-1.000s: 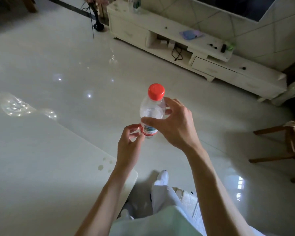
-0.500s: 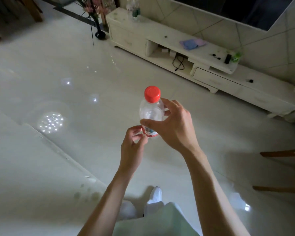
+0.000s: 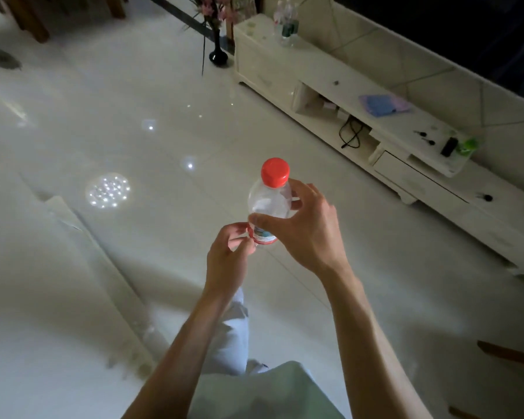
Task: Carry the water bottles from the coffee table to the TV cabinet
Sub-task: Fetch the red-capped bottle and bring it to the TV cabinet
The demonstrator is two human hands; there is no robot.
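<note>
Both arms reach forward; the right hand (image 3: 303, 228) wraps the upright bottle (image 3: 269, 204) and the left hand (image 3: 227, 255) pinches its base. The red-capped bottle looks clear; its fill cannot be told.

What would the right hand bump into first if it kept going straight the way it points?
The right hand is already wrapped on the bottle, so that is what it meets. Past the bottle the line looks free over the shiny floor, though depth is hard to judge.

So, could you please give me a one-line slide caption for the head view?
Both hands, left hand and right hand, hold a red-capped water bottle upright above the tiled floor, TV cabinet ahead.
</note>
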